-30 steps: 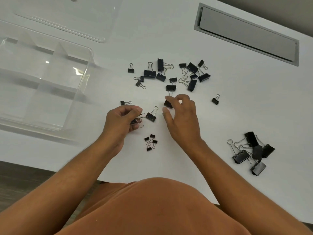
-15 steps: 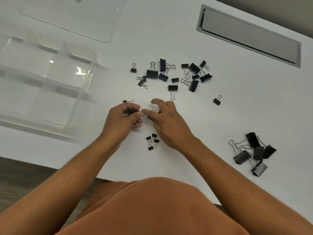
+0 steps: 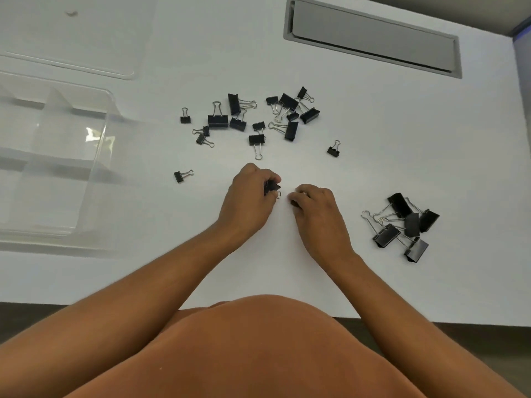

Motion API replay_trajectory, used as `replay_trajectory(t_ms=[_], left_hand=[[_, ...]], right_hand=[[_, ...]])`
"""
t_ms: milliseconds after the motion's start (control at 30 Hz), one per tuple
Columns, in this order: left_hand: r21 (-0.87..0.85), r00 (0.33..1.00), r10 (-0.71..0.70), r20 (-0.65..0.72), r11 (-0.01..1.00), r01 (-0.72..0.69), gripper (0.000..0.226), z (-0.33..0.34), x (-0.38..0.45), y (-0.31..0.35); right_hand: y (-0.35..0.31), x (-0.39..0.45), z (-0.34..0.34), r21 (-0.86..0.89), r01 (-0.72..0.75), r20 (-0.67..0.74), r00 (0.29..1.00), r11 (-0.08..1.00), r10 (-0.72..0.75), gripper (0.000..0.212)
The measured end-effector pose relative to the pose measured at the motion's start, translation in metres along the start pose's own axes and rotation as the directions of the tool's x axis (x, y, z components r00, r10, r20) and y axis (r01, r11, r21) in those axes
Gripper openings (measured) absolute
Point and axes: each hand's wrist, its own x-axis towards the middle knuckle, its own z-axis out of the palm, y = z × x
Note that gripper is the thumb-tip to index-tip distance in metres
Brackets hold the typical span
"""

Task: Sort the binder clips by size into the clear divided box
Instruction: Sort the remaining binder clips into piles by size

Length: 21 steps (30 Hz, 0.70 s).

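My left hand (image 3: pixel 247 199) grips a few black binder clips (image 3: pixel 271 186), a wire handle poking out below its fingers. Just to its right, my right hand (image 3: pixel 316 211) has its fingers curled down on the white table; what they hold is hidden. A mixed pile of small and medium clips (image 3: pixel 258 116) lies beyond both hands. Several large clips (image 3: pixel 402 225) are heaped at the right. The clear divided box (image 3: pixel 99 156) stands at the left with nothing in its visible compartments.
Single small clips lie apart: one left of my hands (image 3: pixel 182 176), one at the pile's left (image 3: pixel 185 116), one to its right (image 3: pixel 333 149). The clear lid (image 3: pixel 86 38) lies behind the box. A grey hatch (image 3: pixel 373 38) is set into the table's far side.
My right hand drew back from the left hand and came down nearer me, where three small clips had been lying; they no longer show. The left hand keeps its clips.
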Motion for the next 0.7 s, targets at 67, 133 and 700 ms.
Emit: replay_trajectory(t_ms=[67,133,700], left_hand=[[0.019,0.998,0.048,0.047,0.999,-0.049,0.028,0.015,0.003,0.009],[0.042,0.992,0.079,0.094,0.996,-0.083,0.028,0.028,0.002,0.014],[0.253,0.991,-0.046,0.128,0.967,0.012,0.047,0.060,-0.056,0.028]], right_hand=[[0.006,-0.009,-0.004,0.071,-0.061,-0.011,0.998,0.996,0.061,0.024],[0.011,-0.017,-0.009,0.175,-0.117,0.003,0.993,0.978,0.118,0.025],[0.045,-0.039,-0.022,0.377,-0.136,0.235,0.971,0.916,0.048,0.066]])
